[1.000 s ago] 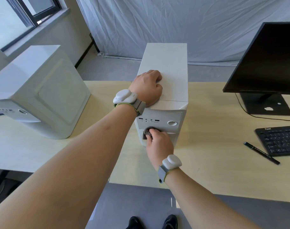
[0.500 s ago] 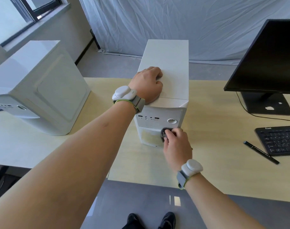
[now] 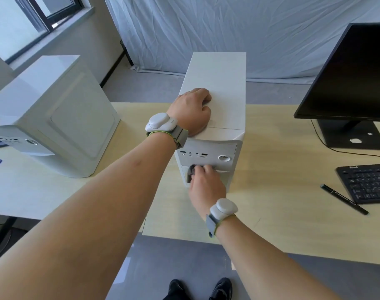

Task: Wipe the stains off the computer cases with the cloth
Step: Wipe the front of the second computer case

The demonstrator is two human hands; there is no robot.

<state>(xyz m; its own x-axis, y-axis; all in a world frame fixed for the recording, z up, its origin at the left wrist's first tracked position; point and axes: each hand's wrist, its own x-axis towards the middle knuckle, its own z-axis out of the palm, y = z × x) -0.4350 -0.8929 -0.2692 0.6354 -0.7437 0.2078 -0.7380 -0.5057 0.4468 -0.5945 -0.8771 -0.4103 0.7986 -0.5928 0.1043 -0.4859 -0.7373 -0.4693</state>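
Since the frame half a second earlier, the right hand (image 3: pixel 206 185) has shifted leftward along the lower front panel of the centre computer case (image 3: pixel 217 100), carrying the dark cloth (image 3: pixel 192 169) from below the round power button (image 3: pixel 224 158) toward the left half of the panel.

Right hand: fingers curled around the bunched cloth, which is pressed against the front panel just under the row of ports. Only a small part of the cloth shows above the knuckles.

Left hand (image 3: pixel 192 110): rests on top of the centre computer case near its front left edge. Fingers are bent, tips touching the top surface, holding nothing.

Both wrists carry a white sensor on a grey strap.

The centre computer case stands upright on the light wooden table (image 3: pixel 282 191), front facing the person. A second computer case (image 3: pixel 55 118) stands on the table's left side, well apart from the first.

At the right of the table: a black monitor (image 3: pixel 349 76), a black keyboard (image 3: pixel 366 182) and a black pen (image 3: pixel 344 199) just beside the keyboard.
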